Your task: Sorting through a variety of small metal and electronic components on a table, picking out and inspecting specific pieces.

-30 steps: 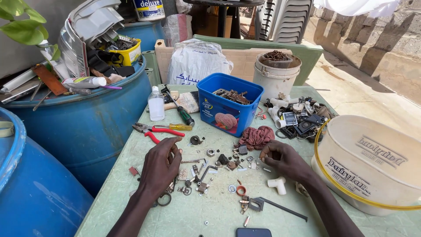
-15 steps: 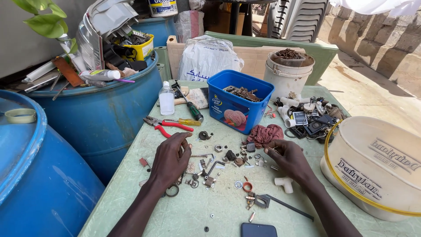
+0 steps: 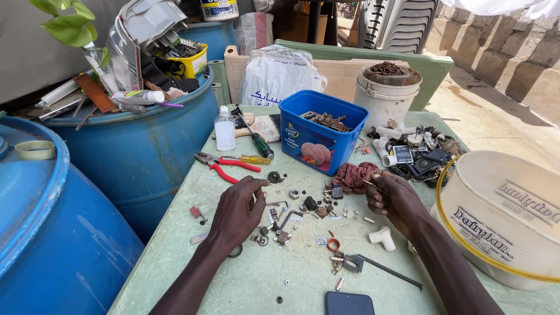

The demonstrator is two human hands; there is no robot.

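I saw a small thin metal piece [image 3: 368,183] pinched between the closed fingers [image 3: 378,188] of the right hand [image 3: 396,198], held just above the table [image 3: 175,245] and right beside a crumpled reddish rag [image 3: 354,175]. The left hand [image 3: 238,211] lay palm down on the table, its fingers loosely curled over the near edge of a scatter of small metal parts [image 3: 303,210], clamped on nothing I could make out. That scatter of nuts, brackets and bits filled the gap between both hands. Just below it lay a white plastic elbow fitting [image 3: 382,238], a dark clamp with a long rod [image 3: 379,268], and a dark phone [image 3: 349,304] at the bottom edge of the view. Beyond the left hand sat red-handled pliers [image 3: 224,166], a yellow-handled screwdriver [image 3: 248,158], a green-handled screwdriver [image 3: 256,140] and a small clear bottle [image 3: 224,129]. A blue tub [image 3: 321,137] with rusty pieces stood behind the rag, a white bucket [image 3: 385,93] behind that. To the right, a large pale bucket [image 3: 507,216] crowded the table's edge close to the right forearm. Blue barrels [image 3: 134,151] pressed against the table's left edge. Open table showed mostly near the left front corner.
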